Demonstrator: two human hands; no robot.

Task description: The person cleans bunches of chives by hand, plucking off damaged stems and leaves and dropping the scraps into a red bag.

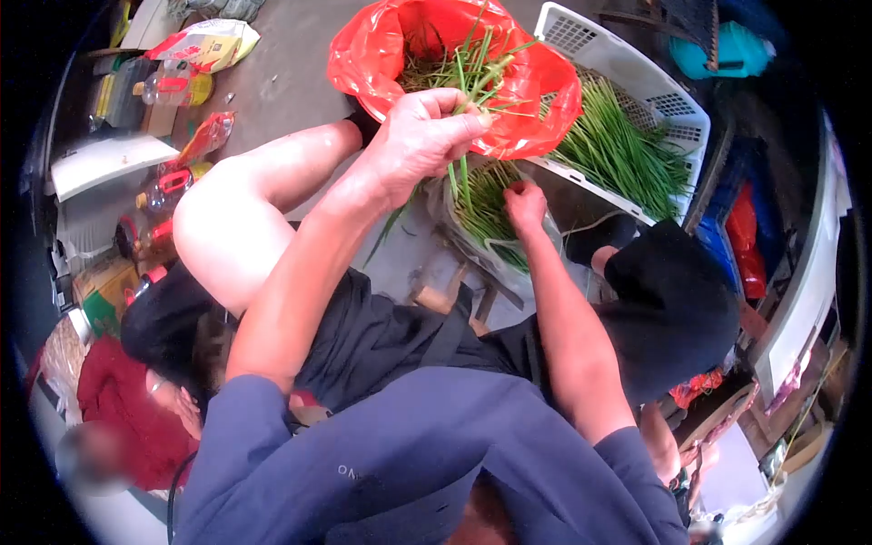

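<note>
My left hand [425, 141] is closed in a pinch on a few garlic chives [461, 186], thin green stalks hanging below it and trimmings sticking up past the fingers. It is held over the near edge of a red plastic bag [368, 50], which contains loose green and straw-coloured scraps. Lower and to the right, my right hand [525, 207] has its fingers curled on the bunched stalks in a pale plastic bag [495, 259]; its fingertips are partly hidden. More long garlic chives [622, 154] lie in a white slotted basket [695, 118] behind it.
Bottles [177, 88] and packets line the left side. A person in a dark red top [113, 400] is at the lower left. A teal container [727, 53] stands beyond the basket, and a white panel [808, 291] is at the right.
</note>
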